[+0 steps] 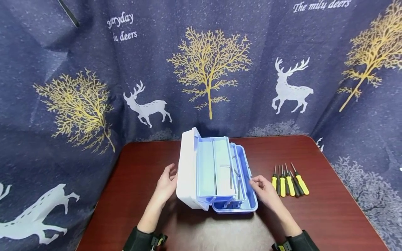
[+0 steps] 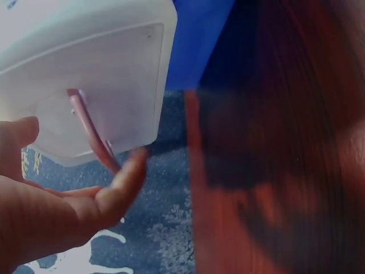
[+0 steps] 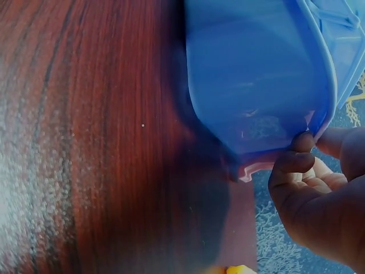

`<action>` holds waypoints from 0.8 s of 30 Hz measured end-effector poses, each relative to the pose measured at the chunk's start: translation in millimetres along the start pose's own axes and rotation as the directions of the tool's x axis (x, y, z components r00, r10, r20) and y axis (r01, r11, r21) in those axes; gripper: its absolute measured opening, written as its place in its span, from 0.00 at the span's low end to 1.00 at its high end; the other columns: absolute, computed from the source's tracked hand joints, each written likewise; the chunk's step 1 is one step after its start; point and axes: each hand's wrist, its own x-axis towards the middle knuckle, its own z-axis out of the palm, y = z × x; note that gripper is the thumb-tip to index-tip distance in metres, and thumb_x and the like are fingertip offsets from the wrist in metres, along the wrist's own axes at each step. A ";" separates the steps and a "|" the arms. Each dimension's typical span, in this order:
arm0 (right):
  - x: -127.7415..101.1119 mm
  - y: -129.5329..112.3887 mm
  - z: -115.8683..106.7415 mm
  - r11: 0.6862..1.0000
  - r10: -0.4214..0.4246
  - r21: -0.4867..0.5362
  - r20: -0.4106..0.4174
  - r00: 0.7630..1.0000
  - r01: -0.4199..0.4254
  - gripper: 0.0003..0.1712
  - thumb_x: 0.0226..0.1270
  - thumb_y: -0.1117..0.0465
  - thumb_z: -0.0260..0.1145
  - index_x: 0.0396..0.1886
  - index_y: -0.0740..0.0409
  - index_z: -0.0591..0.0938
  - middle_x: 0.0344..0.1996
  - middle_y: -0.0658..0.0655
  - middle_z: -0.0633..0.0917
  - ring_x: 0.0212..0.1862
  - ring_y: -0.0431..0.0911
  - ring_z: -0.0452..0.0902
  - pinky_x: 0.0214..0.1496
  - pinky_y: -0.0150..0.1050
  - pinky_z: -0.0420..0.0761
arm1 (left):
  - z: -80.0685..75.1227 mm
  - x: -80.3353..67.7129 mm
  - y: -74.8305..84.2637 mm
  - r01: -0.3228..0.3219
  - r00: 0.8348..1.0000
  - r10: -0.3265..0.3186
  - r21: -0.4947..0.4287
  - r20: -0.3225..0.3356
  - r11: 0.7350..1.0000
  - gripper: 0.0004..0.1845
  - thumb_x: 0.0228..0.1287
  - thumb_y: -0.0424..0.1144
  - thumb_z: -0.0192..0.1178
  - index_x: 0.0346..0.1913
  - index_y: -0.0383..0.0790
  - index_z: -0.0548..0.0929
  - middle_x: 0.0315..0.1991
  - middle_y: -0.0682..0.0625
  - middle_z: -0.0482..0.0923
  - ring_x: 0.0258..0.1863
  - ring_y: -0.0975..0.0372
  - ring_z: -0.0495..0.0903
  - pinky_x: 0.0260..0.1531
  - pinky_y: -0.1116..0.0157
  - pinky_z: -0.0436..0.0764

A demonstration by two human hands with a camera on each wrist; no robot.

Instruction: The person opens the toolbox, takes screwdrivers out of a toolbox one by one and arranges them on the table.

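A blue toolbox point(image 1: 253, 204) stands on the table with its white lid point(image 1: 186, 170) swung up to the left and its stepped trays point(image 1: 205, 167) spread out. Several L-shaped hex keys point(image 1: 230, 177) lie in the trays. Beside the lid's outer face is my left hand point(image 1: 165, 183), its fingers loosely bent around the space by the reddish carrying handle point(image 2: 91, 131); one fingertip overlaps the handle's lower end in the left wrist view. At the opposite side, my right hand point(image 1: 266, 192) pinches the toolbox's rim between thumb and fingers, close to a reddish latch point(image 3: 254, 168).
Several screwdrivers point(image 1: 289, 184) with yellow and black handles lie in a row to the right of the toolbox. The dark red wooden table point(image 1: 144, 157) ends at a curtain point(image 1: 213, 76) printed with deer and trees.
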 end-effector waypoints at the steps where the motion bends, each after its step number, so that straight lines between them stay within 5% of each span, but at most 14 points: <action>1: 0.1 0.6 0.6 1.000 -0.010 -0.003 -0.002 1.000 0.010 0.10 0.77 0.62 0.65 0.45 0.67 0.82 0.29 0.60 0.87 0.28 0.36 0.75 0.32 0.32 0.74 | 1.4 0.5 0.4 0.007 1.000 -0.007 -0.003 0.012 1.000 0.33 0.79 0.45 0.56 0.76 0.29 0.62 0.71 0.29 0.70 0.66 0.41 0.77 0.65 0.44 0.76; 7: 1.6 7.1 0.2 0.999 -0.048 0.007 -0.001 0.999 0.048 0.09 0.77 0.62 0.65 0.46 0.65 0.83 0.26 0.55 0.84 0.25 0.35 0.72 0.30 0.32 0.72 | 10.1 4.3 0.2 -0.010 1.000 0.010 0.013 0.019 1.000 0.30 0.80 0.46 0.54 0.72 0.25 0.69 0.60 0.33 0.81 0.59 0.46 0.81 0.62 0.47 0.78; 10: 0.9 9.6 -0.5 0.998 -0.059 0.036 0.018 0.998 0.058 0.10 0.77 0.62 0.65 0.47 0.67 0.82 0.23 0.53 0.81 0.22 0.36 0.69 0.26 0.32 0.71 | 13.5 5.6 -2.4 -0.028 1.000 0.029 -0.003 0.011 1.000 0.27 0.80 0.43 0.55 0.70 0.25 0.71 0.53 0.36 0.83 0.49 0.52 0.86 0.52 0.54 0.83; 13: -1.1 9.9 1.0 0.993 -0.059 0.101 0.051 0.997 0.054 0.11 0.77 0.63 0.65 0.48 0.69 0.81 0.22 0.51 0.79 0.21 0.36 0.68 0.24 0.31 0.70 | 14.9 5.8 -5.9 -0.021 1.000 0.022 -0.119 0.008 0.993 0.23 0.79 0.35 0.56 0.68 0.23 0.72 0.47 0.36 0.83 0.37 0.59 0.86 0.38 0.62 0.86; 17: -2.4 8.8 6.1 0.985 -0.038 0.174 0.099 0.994 0.020 0.11 0.78 0.64 0.64 0.48 0.71 0.79 0.20 0.48 0.76 0.19 0.36 0.66 0.22 0.30 0.68 | 13.3 6.6 -5.9 0.011 1.000 -0.006 -0.345 0.016 0.939 0.23 0.74 0.29 0.60 0.66 0.21 0.71 0.43 0.36 0.83 0.29 0.64 0.84 0.30 0.67 0.86; 24: -3.8 3.5 19.3 0.977 -0.051 0.214 0.124 0.991 0.024 0.10 0.77 0.64 0.65 0.46 0.70 0.79 0.19 0.52 0.77 0.18 0.37 0.67 0.21 0.30 0.68 | 9.4 4.2 7.8 0.020 0.999 0.003 -0.438 0.051 0.899 0.24 0.74 0.33 0.64 0.65 0.25 0.72 0.38 0.42 0.86 0.28 0.64 0.85 0.29 0.68 0.85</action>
